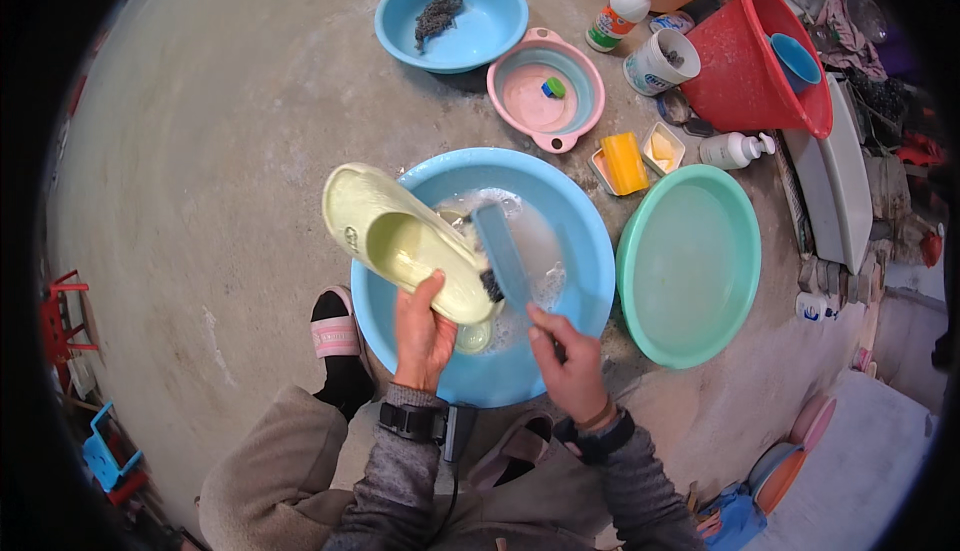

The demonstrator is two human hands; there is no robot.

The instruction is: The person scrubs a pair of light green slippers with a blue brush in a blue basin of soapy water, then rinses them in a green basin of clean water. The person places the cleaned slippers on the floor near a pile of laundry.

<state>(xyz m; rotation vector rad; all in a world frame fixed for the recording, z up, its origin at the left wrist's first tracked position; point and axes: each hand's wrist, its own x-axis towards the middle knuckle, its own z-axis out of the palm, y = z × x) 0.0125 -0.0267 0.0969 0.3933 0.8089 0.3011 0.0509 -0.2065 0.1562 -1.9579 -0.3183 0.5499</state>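
Note:
My left hand (425, 333) grips a pale yellow-green clog slipper (397, 240) near its heel, thumb on the upper rim. The slipper is tilted, toe to the upper left, above a large blue basin (581, 213). In my right hand (566, 360) is the handle end of a blue scrubbing brush (502, 255). Its dark bristles are at the slipper's right side by the heel; whether they touch cannot be made out. Cloudy, sudsy water (544, 243) stands in the basin. Another pale green piece (474, 338), perhaps a second slipper, shows below the heel, partly hidden.
A green basin of cloudy water (694, 266) stands at right. Beyond are a yellow soap bar (624, 163), a pump bottle (731, 150), a pink basin (517, 93), a smaller blue basin (480, 41), a white bottle with an orange cap (619, 15) and a red bucket (720, 71).

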